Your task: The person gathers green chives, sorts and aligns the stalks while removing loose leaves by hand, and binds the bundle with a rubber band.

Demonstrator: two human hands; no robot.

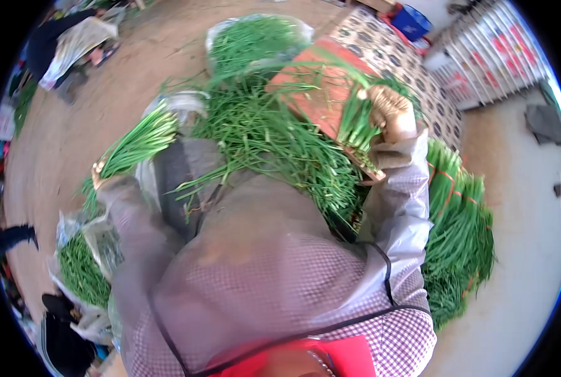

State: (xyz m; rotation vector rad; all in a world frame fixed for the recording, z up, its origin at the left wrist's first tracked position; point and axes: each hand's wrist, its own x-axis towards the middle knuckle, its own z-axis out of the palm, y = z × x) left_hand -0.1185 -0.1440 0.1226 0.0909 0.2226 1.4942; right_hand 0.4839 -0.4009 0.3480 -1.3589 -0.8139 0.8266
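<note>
Out to the left, my left hand [98, 176] is closed around the lower part of a loose bunch of chives [139, 144], its pale cut ends pointing up and right. My right hand [390, 108] is curled closed at the right side of a reddish wooden board [318, 81], with a few chive stalks [357, 119] at its fingers and below it. A big heap of loose chives [274, 135] spreads over my lap between the two hands and partly onto the board.
Tied bundles of chives [456, 213] are stacked at my right. Plastic bags of chives stand ahead [255, 44] and at left [82, 270]. A patterned mat [371, 38] and a blue bucket [411, 23] lie beyond the board. Another person [60, 47] bends at far left.
</note>
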